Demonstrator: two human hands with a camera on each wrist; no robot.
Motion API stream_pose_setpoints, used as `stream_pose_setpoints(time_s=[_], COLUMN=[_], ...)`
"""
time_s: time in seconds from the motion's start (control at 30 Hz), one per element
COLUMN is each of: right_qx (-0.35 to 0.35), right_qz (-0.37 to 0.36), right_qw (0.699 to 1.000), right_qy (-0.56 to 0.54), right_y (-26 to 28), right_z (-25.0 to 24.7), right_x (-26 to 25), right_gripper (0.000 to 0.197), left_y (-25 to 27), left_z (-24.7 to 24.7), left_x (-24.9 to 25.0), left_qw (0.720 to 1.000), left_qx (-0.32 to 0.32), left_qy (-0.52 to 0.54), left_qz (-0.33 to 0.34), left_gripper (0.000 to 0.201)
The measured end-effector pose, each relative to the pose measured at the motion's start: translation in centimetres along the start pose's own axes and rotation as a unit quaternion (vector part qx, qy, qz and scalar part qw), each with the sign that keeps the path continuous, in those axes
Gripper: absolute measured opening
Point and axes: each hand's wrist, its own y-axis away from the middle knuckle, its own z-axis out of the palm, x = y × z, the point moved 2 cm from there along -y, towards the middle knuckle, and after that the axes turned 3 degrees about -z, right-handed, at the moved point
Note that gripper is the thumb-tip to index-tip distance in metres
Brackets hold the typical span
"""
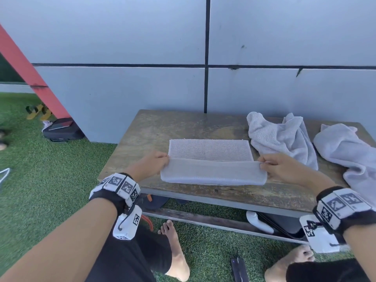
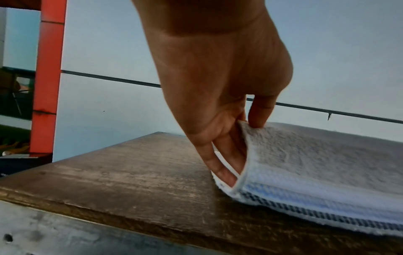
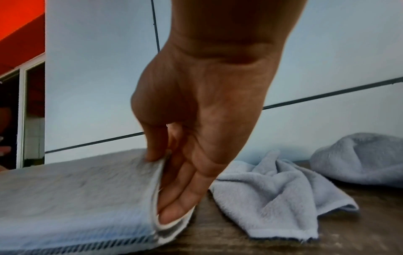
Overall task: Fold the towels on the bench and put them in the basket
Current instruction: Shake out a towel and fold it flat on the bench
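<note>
So a pale grey towel (image 1: 211,161) is laid flat on the wooden bench (image 1: 154,127), toward the near edge, and its near portion is doubled over into a soft roll-like fold, with the far half still lying flat behind it. The left end of that fold is pinched by the left hand (image 1: 151,162), and in the left wrist view the thumb (image 2: 260,112) is seen pressed on top of the lifted edge while the other fingers (image 2: 222,165) are tucked under it, inside the fold, so that corner is definitely grasped. Same deal on the other side: the right end is pinched by the right hand (image 1: 279,169), and the right wrist view shows the thumb on top of the cloth with the fingers (image 3: 181,203) slid in between the layers, tips down close to the bench top. A woven stripe band can be made out along the towel's near edge in both wrist views. Two more towels are left unfolded on the bench off to the right: a crumpled towel (image 1: 282,137) just beside the flat one, and a second heap (image 1: 350,153) further right, partly cut off by the frame. The bench is set against a grey panelled wall (image 1: 142,37), with green artificial turf (image 1: 40,169) underneath. Bare feet (image 1: 175,249) are visible on the turf below the bench edge, and a pair of yellow sandals (image 1: 38,111) is seen far off to the left by a red beam (image 1: 26,68).
</note>
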Motion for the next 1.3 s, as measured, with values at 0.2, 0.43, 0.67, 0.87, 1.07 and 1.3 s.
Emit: stream_pose_setpoints(time_s=[0.2, 0.43, 0.67, 0.87, 1.07, 1.3], right_qx=[-0.135, 0.001, 0.128, 0.161, 0.170, 0.166], right_qz=[0.072, 0.026, 0.014, 0.021, 0.003, -0.004], right_qw=[0.988, 0.997, 0.981, 0.972, 0.964, 0.958], right_qy=[-0.023, 0.067, 0.144, 0.172, 0.203, 0.233], right_y=[0.9, -2.6, -7.0, -9.8, -11.3, -11.7], right_z=[-0.6, -1.0, -0.5, 0.4, 1.4, 2.3], right_x=[0.4, 1.1, 0.8, 1.1, 2.5, 3.4], right_gripper=[0.018, 0.009, 0.017, 0.019, 0.020, 0.014], left_y=[-0.1, -1.9, -5.6, -7.4, -8.7, -8.7], left_z=[0.8, 0.7, 0.1, 1.1, 2.2, 2.5], left_x=[-1.4, -1.2, -0.8, -0.9, -2.1, -2.5], left_qw=[0.994, 0.998, 0.992, 0.980, 0.972, 0.978], left_qx=[-0.098, -0.047, 0.119, 0.189, 0.223, 0.157], left_qy=[-0.035, -0.032, -0.041, -0.065, -0.076, -0.134], left_qz=[-0.021, -0.007, 0.002, 0.003, -0.009, 0.004], left_gripper=[0.029, 0.022, 0.013, 0.017, 0.019, 0.019])
